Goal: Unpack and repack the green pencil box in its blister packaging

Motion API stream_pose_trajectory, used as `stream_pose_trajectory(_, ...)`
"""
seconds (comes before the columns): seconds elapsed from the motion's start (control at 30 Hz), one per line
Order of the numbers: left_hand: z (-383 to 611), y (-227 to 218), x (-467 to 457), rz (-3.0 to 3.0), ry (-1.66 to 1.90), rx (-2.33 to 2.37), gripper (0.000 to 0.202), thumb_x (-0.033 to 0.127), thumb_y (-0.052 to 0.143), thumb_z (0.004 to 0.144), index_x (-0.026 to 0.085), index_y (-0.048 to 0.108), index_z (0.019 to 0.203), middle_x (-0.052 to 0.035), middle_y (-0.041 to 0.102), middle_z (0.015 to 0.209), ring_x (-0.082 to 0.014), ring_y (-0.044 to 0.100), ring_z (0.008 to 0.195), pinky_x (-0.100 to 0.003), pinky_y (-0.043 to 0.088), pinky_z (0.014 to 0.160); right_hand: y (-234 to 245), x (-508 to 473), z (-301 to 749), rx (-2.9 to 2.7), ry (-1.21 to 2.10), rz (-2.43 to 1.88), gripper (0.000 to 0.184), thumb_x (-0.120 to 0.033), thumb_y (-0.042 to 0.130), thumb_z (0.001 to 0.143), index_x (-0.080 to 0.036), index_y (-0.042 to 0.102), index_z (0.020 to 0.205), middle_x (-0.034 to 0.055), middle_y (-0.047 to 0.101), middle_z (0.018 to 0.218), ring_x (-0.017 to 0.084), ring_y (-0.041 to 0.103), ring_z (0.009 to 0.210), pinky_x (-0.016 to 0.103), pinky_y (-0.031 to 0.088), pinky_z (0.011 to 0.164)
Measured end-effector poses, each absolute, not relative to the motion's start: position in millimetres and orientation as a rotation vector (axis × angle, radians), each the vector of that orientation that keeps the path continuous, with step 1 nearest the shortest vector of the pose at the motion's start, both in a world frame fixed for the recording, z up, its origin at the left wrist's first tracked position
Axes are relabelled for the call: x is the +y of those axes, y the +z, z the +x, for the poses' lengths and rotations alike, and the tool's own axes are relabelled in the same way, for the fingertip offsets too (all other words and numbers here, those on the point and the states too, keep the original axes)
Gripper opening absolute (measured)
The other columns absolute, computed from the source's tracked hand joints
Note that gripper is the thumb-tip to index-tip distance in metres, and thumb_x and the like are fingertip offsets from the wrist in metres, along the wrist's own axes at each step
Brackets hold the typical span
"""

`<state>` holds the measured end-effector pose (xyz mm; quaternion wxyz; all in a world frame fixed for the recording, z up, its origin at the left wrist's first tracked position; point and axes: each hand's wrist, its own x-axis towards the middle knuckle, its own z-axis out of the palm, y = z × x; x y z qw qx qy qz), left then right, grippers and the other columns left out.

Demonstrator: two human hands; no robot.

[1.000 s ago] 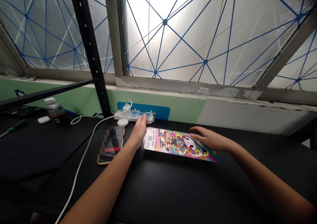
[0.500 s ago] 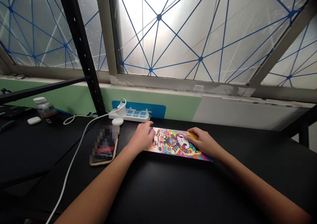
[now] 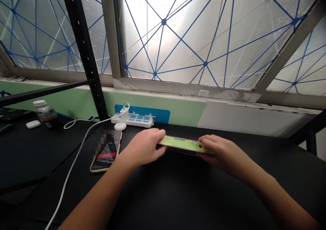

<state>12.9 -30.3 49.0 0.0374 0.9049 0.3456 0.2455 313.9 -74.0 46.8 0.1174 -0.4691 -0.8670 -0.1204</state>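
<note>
A long pencil case (image 3: 181, 143) is held between my two hands over the black desk. It is tilted so a light green face points at me, with a dark round spot near the right end. The printed cartoon face is mostly hidden now. My left hand (image 3: 145, 147) grips the left end, thumb at the near side and fingers over the top. Around the right end, the fingers of my right hand (image 3: 219, 150) are closed, partly blurred.
Left of my hands lies a phone (image 3: 107, 157) in a tan-edged case. A white power strip (image 3: 139, 119) sits by the wall beside a white round-edged case (image 3: 120, 126). A white cable (image 3: 70, 175) runs down the left. Further left stand a bottle (image 3: 46, 113) and a black shelf post (image 3: 85, 50).
The pencil case has been tilted up from lying flat with its cartoon print showing; its green face now shows. Both hands have changed from resting on it to gripping its ends.
</note>
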Motion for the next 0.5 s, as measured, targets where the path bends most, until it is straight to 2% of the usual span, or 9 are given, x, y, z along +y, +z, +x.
stream_pose_trajectory(0.07,11,48,-31,2.752,0.586,1.101,0.013,0.029,0.064,0.083,0.024,0.052,0.084,-0.0011,0.065,0.090,-0.0220,0.063,0.082,-0.031,0.046,0.069,45,-81,301,-2.632,-0.338,-1.380,0.010,-0.018,0.060,0.086,-0.024,0.052,0.086,0.0055,0.065,0.101,0.021,0.059,0.082,0.031,0.048,0.065)
stream_pose_trajectory(0.1,10,47,-31,2.759,0.540,1.122,0.018,0.031,0.068,0.080,0.024,0.053,0.087,-0.0010,0.064,0.089,-0.0225,0.062,0.082,-0.031,0.045,0.068,42,-83,295,-2.668,-0.329,-1.379,0.014,-0.012,0.060,0.081,-0.023,0.053,0.087,0.0066,0.064,0.103,0.022,0.058,0.085,0.031,0.049,0.066)
stream_pose_trajectory(0.2,13,37,-29,2.782,0.501,1.139,0.049,0.043,0.081,0.067,0.025,0.056,0.105,-0.0039,0.063,0.103,-0.0274,0.059,0.097,-0.035,0.047,0.079,31,-84,283,-2.754,-0.271,-1.341,0.023,-0.005,0.060,0.070,-0.021,0.056,0.086,0.0089,0.061,0.106,0.024,0.057,0.091,0.034,0.052,0.070)
stream_pose_trajectory(0.27,16,27,-27,2.755,0.480,1.139,0.066,0.055,0.081,0.066,0.026,0.055,0.119,-0.0059,0.061,0.112,-0.0299,0.056,0.105,-0.039,0.046,0.087,27,-84,279,-2.786,-0.200,-1.310,0.019,-0.008,0.062,0.072,-0.022,0.057,0.085,0.0087,0.061,0.104,0.026,0.056,0.094,0.036,0.053,0.073)
stream_pose_trajectory(0.33,20,17,-23,2.733,0.471,1.169,0.069,0.064,0.074,0.073,0.027,0.053,0.128,-0.0092,0.059,0.124,-0.0329,0.052,0.116,-0.045,0.043,0.095,26,-84,276,-2.775,-0.117,-1.320,0.015,-0.011,0.061,0.077,-0.022,0.057,0.086,0.0077,0.061,0.102,0.026,0.057,0.095,0.036,0.053,0.075)
stream_pose_trajectory(0.43,24,6,-19,2.720,0.461,1.194,0.072,0.068,0.064,0.081,0.026,0.049,0.137,-0.0135,0.048,0.145,-0.0375,0.040,0.134,-0.055,0.031,0.108,30,-85,276,-2.668,0.037,-1.440,0.004,-0.019,0.055,0.089,-0.023,0.056,0.089,0.0065,0.062,0.098,0.022,0.060,0.087,0.034,0.053,0.071)
stream_pose_trajectory(0.47,24,4,-17,2.708,0.452,1.180,0.074,0.068,0.063,0.081,0.025,0.046,0.139,-0.0136,0.047,0.146,-0.0374,0.040,0.135,-0.058,0.027,0.111,30,-84,277,-2.626,0.095,-1.464,0.004,-0.025,0.053,0.093,-0.023,0.057,0.092,0.0066,0.063,0.099,0.022,0.061,0.085,0.035,0.053,0.070)
stream_pose_trajectory(0.5,24,3,-16,2.693,0.445,1.166,0.076,0.067,0.064,0.081,0.025,0.044,0.141,-0.0133,0.050,0.145,-0.0368,0.042,0.134,-0.059,0.025,0.112,30,-81,279,-2.582,0.137,-1.468,0.011,-0.033,0.053,0.095,-0.023,0.057,0.097,0.0075,0.064,0.103,0.022,0.062,0.088,0.036,0.054,0.073)
